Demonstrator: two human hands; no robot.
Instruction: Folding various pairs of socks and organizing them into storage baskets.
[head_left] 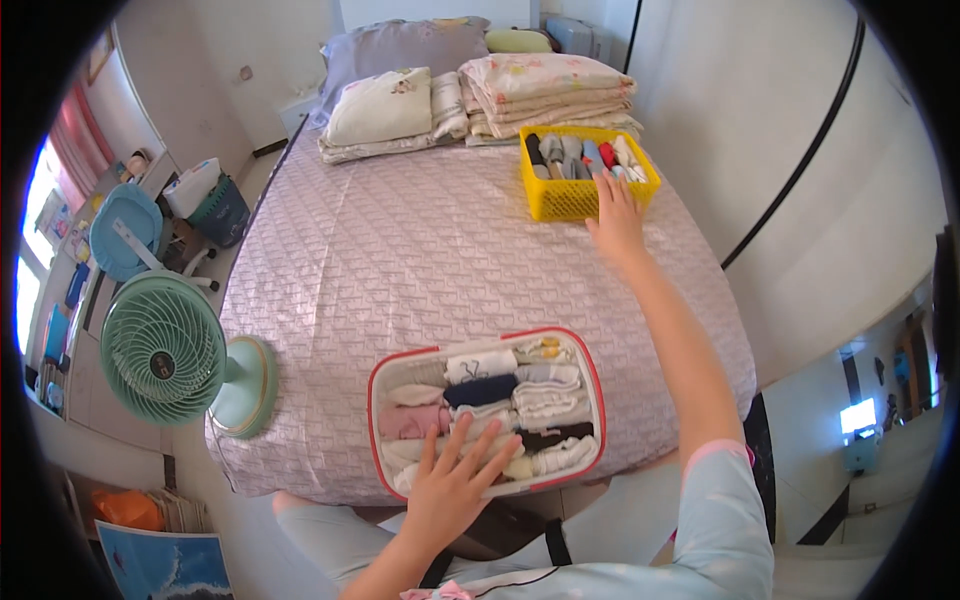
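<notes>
A white basket with a red rim (601, 400) stands at the near edge of the bed, packed with folded clothes in white, pink, navy and black. My left hand (460, 475) lies on the clothes at its near side, fingers spread, gripping nothing. Farther off to the right sits a yellow plastic basket (570, 203) holding a row of rolled or folded small clothes (575, 158) in black, grey, blue, red and white. My right hand (617, 215) reaches to the near side of this basket with fingers stretched out; its fingertips overlap the rim, and I see nothing held.
A patterned pinkish sheet covers the bed (400, 250). Folded quilts (545, 85) and a pillow (400, 50) lie at its far end. A green fan (165, 350) stands by the left edge, with a blue chair (127, 230) beyond. A white wall (760, 120) borders the right.
</notes>
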